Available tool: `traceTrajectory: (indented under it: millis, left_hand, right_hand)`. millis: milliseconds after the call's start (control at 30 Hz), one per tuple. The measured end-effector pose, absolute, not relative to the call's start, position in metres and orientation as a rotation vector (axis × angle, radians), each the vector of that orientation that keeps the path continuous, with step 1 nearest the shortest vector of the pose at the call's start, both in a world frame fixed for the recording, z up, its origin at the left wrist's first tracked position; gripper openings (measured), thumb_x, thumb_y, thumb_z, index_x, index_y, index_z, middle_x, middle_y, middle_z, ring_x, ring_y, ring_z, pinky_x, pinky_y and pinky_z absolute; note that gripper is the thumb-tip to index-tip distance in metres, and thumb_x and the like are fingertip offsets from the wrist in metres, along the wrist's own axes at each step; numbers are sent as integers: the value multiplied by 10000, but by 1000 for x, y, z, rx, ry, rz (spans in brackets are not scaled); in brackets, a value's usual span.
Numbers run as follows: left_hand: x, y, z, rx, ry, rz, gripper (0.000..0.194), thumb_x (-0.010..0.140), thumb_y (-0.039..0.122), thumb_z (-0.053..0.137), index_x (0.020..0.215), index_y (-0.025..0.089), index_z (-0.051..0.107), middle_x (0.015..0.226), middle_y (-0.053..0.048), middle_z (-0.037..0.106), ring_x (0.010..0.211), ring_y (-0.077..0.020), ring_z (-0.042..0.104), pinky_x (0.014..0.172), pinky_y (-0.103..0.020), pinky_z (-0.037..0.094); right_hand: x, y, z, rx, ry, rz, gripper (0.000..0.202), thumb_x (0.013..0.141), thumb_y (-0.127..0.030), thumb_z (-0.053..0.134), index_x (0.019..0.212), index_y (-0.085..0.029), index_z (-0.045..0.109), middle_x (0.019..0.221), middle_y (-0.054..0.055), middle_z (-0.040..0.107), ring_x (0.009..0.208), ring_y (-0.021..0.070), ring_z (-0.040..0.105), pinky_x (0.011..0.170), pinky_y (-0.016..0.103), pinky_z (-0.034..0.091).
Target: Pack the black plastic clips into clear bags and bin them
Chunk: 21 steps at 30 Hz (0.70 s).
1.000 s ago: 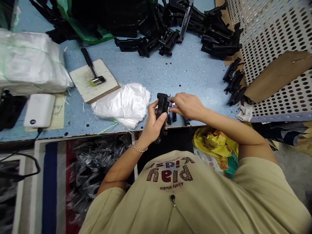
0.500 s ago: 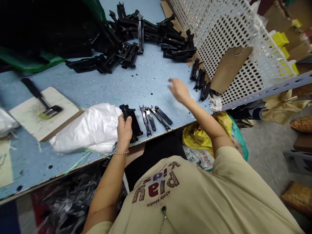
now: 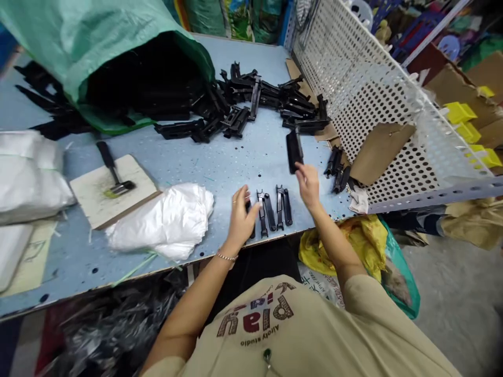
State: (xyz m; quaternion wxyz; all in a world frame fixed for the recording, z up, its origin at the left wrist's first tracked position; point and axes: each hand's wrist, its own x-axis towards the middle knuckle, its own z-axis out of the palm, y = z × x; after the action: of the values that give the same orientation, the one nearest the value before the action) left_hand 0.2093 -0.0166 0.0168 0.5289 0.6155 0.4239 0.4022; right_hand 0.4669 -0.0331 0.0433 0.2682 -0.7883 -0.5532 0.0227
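My right hand (image 3: 308,183) grips the lower end of a black part (image 3: 294,151) and holds it upright over the blue table, near the small black parts (image 3: 337,168) by the perforated panel. My left hand (image 3: 240,217) is at the table's front edge, fingers up and thumb apart, beside a dark piece (image 3: 250,220) that it partly hides. Whether it grips that piece cannot be made out. Just right of it lie black clip-like pieces (image 3: 266,212) and, beside them, another similar pair (image 3: 283,207).
Black parts (image 3: 271,99) are heaped at the back, by an open green sack (image 3: 118,31) full of them. White plastic bags (image 3: 165,220) and a board (image 3: 129,178) with a scraper-like tool (image 3: 113,170) lie left. A perforated white panel (image 3: 377,78) borders the right.
The view has shifted, showing more of the sack. My right hand, empty before, now grips a black part. My left hand no longer holds the wide black part and has moved beside the clip-like pieces.
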Motion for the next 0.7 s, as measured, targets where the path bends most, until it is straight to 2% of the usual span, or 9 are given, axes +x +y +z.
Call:
traceTrajectory:
  millis: [67, 167, 233, 267, 367, 433, 533, 633, 700]
  left_hand:
    - [228, -7, 31, 1209, 861, 976, 875, 866, 608, 757, 1574, 313, 336, 1531, -159, 498, 1342, -294, 614, 1129, -467, 525]
    - [236, 1, 48, 951, 819, 941, 711, 850, 604, 762, 1414, 267, 490, 1188, -83, 676, 944, -201, 733, 868, -358, 619]
    - [227, -4, 59, 907, 798, 864, 597, 871, 557, 739, 1343, 239, 556, 1015, -42, 697, 732, -164, 707, 702, -321, 614]
    - [220, -9, 64, 908, 774, 833, 605, 878, 531, 736, 1376, 245, 548, 992, -34, 703, 676, -156, 695, 650, -313, 606]
    - [201, -26, 81, 926, 714, 793, 786, 884, 469, 753, 1567, 316, 395, 1032, -36, 718, 621, -154, 698, 592, -306, 602]
    - [193, -34, 89, 928, 702, 745, 830, 888, 451, 753, 1604, 325, 353, 998, -31, 709, 596, -158, 698, 555, -296, 587]
    - [185, -38, 98, 892, 716, 646, 760, 894, 436, 727, 1566, 283, 407, 919, -12, 682, 571, -160, 688, 513, -282, 559]
    - [181, -37, 100, 802, 735, 582, 679, 889, 431, 700, 1499, 251, 460, 939, -16, 689, 578, -158, 685, 520, -291, 570]
    - [182, -37, 98, 754, 737, 550, 616, 891, 430, 678, 1443, 224, 498, 936, -27, 706, 599, -164, 691, 550, -306, 590]
  right_hand:
    - [422, -59, 40, -1708, -1761, -24, 333, 1112, -356, 461, 1314, -219, 688, 1355, 131, 732, 1280, 290, 649, 1126, 516, 493]
    - [386, -79, 51, -1258, -1978, -29, 436, 1085, -562, 483, 1332, -230, 622, 1314, 141, 739, 1221, 289, 679, 989, 477, 577]
    - [386, -72, 64, -1206, -1948, -57, 526, 1080, -641, 415, 1341, -212, 572, 1230, 150, 741, 1130, 284, 686, 893, 450, 591]
    - [391, -63, 70, -1226, -1924, -105, 537, 1087, -646, 372, 1318, -203, 568, 1174, 150, 737, 1068, 281, 678, 853, 442, 583]
    - [411, -30, 80, -1271, -2015, -282, 517, 1111, -610, 302, 1147, -198, 613, 1006, 123, 696, 903, 262, 607, 754, 414, 515]
    - [420, -12, 80, -1241, -2178, -311, 532, 1119, -593, 275, 1001, -208, 622, 903, 96, 651, 816, 241, 555, 706, 393, 458]
    - [423, 5, 78, -1175, -2381, -285, 630, 1109, -640, 198, 844, -223, 588, 792, 62, 577, 737, 220, 503, 661, 373, 392]
    - [421, 12, 79, -1149, -2479, -245, 711, 1055, -762, 178, 796, -231, 572, 753, 46, 554, 719, 216, 497, 641, 357, 357]
    - [420, 14, 79, -1203, -2476, -189, 723, 1046, -781, 187, 772, -229, 564, 727, 40, 552, 697, 205, 495, 628, 345, 337]
